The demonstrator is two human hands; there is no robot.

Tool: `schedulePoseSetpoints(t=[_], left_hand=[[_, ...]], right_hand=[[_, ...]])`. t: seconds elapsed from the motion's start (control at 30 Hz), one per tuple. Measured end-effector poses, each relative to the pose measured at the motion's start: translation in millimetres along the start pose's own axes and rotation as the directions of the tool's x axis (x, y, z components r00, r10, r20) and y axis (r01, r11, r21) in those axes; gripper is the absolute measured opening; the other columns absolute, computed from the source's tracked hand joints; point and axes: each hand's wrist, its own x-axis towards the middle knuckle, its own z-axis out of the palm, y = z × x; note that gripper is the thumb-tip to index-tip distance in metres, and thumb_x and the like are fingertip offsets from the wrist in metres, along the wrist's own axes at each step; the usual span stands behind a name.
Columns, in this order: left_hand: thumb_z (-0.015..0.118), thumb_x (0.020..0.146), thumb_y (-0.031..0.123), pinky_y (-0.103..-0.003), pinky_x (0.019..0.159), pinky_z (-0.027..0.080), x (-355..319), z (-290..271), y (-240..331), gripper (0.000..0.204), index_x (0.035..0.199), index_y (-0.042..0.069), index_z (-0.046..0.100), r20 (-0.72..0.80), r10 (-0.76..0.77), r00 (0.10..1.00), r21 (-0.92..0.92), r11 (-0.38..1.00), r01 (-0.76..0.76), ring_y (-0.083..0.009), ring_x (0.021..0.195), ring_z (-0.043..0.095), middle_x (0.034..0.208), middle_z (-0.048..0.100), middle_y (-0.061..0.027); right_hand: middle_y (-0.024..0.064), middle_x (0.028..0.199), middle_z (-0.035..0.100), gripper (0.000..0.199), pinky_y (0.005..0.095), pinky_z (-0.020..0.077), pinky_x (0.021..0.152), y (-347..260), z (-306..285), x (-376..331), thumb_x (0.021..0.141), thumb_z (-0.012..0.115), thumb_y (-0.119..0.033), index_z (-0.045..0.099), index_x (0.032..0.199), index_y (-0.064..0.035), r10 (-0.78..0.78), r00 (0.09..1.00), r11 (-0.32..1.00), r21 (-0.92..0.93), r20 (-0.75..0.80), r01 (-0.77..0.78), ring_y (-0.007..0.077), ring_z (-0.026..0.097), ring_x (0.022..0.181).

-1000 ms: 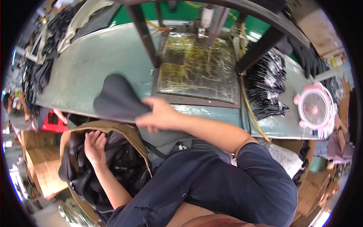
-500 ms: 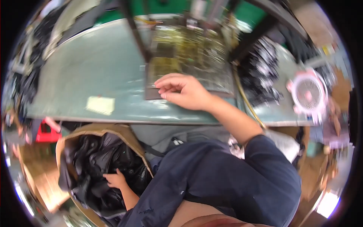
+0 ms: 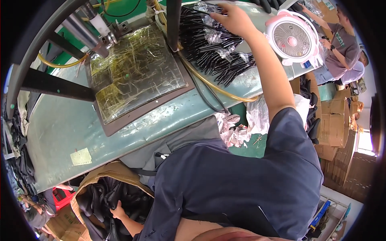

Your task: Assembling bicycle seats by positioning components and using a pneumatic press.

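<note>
Among black pieces [image 3: 106,201], half-hidden left hand [image 3: 118,209]

Right hand [image 3: 233,18] on black strips [image 3: 217,56]

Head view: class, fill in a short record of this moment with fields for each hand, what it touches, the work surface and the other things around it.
Left hand: down in a cardboard box, among black pieces
Right hand: stretched out, resting on a pile of black strips in clear wrap
Work surface: pale green table with a shiny foil-covered plate
Nearby: pink desk fan, yellow hose
Other people: a seated person at far right
</note>
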Motion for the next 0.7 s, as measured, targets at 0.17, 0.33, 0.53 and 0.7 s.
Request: schedulePoseSetpoints(t=[0.17,0.33,0.53,0.7], left_hand=[[0.084,0.089,0.059,-0.052,0.093,0.063,7,-11,24,0.082,0.15,0.01,0.06,0.471,-0.123,0.874,-0.784,0.395,0.478,-0.0319,0.127,0.06,0.147,0.061,-0.0072],[0.073,0.101,0.037,-0.056,0.094,0.063,12,-8,-17,0.045,0.137,0.011,0.066,0.652,-0.153,0.742,-0.717,0.194,0.67,-0.0311,0.124,0.062,0.14,0.065,-0.0083],[0.08,0.077,0.038,-0.048,0.083,0.058,-24,-180,-23,0.054,0.11,-0.004,0.073,-0.403,-0.178,0.898,-0.391,0.92,0.007,-0.0355,0.092,0.071,0.105,0.075,-0.0223],[0.075,0.09,0.007,-0.033,0.091,0.054,-92,-322,38,0.048,0.137,-0.001,0.069,-0.71,0.005,0.704,-0.43,0.789,-0.439,-0.0225,0.1,0.066,0.112,0.071,-0.0094]], right_hand=[[0.0196,0.131,0.067,0.043,0.0481,0.0565,0.096,17,-8,-14,0.085,0.073,-0.017,0.068,0.126,-0.0072,-0.112,0.986,0.985,-0.113,0.126,0.126,0.0414,0.069,0.112],[0.0224,0.131,0.065,0.072,0.0482,0.0548,0.101,-2,1,-36,0.082,0.076,-0.013,0.049,0.149,-0.0137,-0.187,0.955,0.981,-0.01,0.231,0.195,0.0435,0.067,0.118],[0.0196,0.127,0.063,0.07,0.0493,0.0554,0.093,8,-12,-39,0.081,0.073,-0.003,0.055,0.147,-0.0136,-0.266,0.946,0.961,0.126,0.184,0.245,0.0426,0.066,0.107],[0.0189,0.113,0.063,0.056,0.0408,0.0529,0.091,-1,-40,-41,0.081,0.064,-0.003,0.062,0.136,0.0008,-0.109,0.994,0.965,0.243,0.022,0.1,0.0339,0.063,0.104]])
